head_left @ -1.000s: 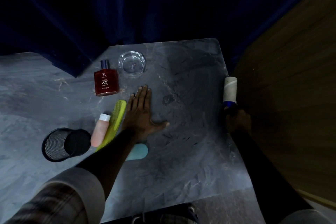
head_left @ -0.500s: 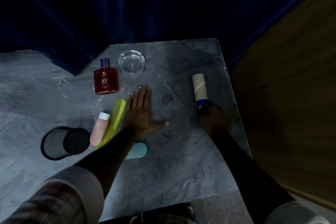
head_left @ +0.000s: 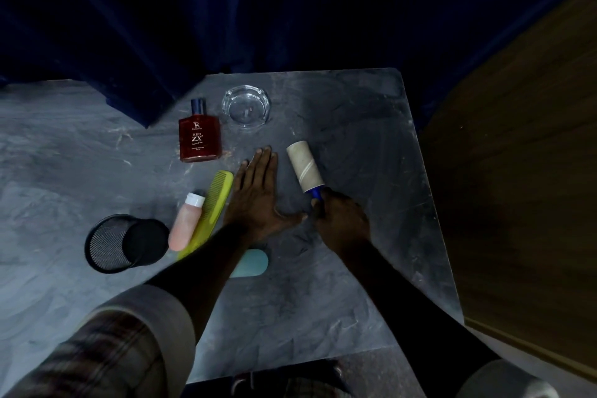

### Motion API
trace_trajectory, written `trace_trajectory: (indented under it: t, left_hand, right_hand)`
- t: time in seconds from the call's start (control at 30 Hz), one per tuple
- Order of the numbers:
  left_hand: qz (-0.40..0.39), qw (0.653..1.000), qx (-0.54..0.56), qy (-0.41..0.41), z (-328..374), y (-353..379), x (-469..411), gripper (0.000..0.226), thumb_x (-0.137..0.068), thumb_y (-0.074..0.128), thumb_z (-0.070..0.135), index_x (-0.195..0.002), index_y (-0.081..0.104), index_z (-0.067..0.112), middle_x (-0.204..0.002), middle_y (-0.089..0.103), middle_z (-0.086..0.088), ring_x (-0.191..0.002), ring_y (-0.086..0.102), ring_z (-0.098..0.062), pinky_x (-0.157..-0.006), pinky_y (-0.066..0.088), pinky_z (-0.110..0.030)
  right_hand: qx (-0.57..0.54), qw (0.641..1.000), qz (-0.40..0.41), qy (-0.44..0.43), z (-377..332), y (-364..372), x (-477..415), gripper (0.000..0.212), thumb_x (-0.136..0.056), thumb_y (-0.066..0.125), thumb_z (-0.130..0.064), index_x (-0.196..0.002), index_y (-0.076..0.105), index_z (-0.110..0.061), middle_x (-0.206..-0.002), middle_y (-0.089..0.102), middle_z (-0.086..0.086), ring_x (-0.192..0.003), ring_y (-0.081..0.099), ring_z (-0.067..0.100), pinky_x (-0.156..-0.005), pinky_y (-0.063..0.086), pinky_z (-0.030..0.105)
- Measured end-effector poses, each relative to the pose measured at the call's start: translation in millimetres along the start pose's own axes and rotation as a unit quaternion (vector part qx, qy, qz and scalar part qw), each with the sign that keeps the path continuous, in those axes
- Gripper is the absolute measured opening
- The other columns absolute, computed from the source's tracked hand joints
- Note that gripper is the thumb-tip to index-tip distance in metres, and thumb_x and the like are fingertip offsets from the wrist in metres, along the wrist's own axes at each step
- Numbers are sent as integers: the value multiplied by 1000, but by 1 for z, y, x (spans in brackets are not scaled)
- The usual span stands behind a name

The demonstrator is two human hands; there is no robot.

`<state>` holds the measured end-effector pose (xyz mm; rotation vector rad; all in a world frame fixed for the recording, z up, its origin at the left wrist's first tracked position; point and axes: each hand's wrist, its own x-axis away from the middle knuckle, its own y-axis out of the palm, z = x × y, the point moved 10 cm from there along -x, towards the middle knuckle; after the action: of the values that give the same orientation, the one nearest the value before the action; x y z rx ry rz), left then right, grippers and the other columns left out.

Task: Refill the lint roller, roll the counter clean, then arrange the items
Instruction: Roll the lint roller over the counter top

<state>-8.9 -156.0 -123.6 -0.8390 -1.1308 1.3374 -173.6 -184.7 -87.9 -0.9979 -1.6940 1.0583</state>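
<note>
A dark blue curtain (head_left: 290,10) hangs in folds behind the grey, marble-patterned desk (head_left: 355,268). A brown wooden panel (head_left: 517,203) stands just beside the desk's right edge. The light is dim, and the curtain's upper part lies in shadow.

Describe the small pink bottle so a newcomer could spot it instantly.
On the grey marble counter, find the black mesh cup tipped on its side at the left. Directly right of it lies the pink bottle, beside a yellow-green comb. It is the only pink thing, capped in white at its far end.
</note>
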Motion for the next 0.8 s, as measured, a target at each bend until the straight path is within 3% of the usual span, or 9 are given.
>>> trace_trajectory:
  t: [0.2,0.47,0.6,0.8]
  left_hand:
    - [13,1000,9,-2,0,-1,0,146,-63,50,99,-169,17,5,-179,11,-15,-167,12,-30,-135,7,-49]
    - [17,1000,16,-6,-3,4,-1,147,-63,48,104,-170,10,9,-180,7,-11,-167,9,-28,-135,9,-50]
    - [19,1000,20,-2,-3,4,-1,146,-65,52,102,-170,10,9,-180,6,-11,-168,7,-27,-135,6,-50]
    - [21,1000,19,1,-2,3,-1,146,-65,53,100,-170,10,9,-180,6,-11,-167,7,-28,-135,7,-50]
  right_hand:
    - [-10,1000,4,15,11,-3,-6,35,-100,44,-37,-116,64,-12,-106,72,15,-97,68,35,-83,51,38]
    - [-106,979,7,172,106,-23,-12,34,-100,50,-33,-122,64,-11,-119,68,20,-110,64,38,-95,49,43]
    - [-161,950,1,269,155,-31,-1,37,-101,50,-34,-132,57,-13,-131,62,18,-120,58,35,-105,46,47]
    - [-152,935,0,321,197,-42,15,40,-98,55,-12,-134,52,4,-135,55,28,-125,53,43,-100,42,42]
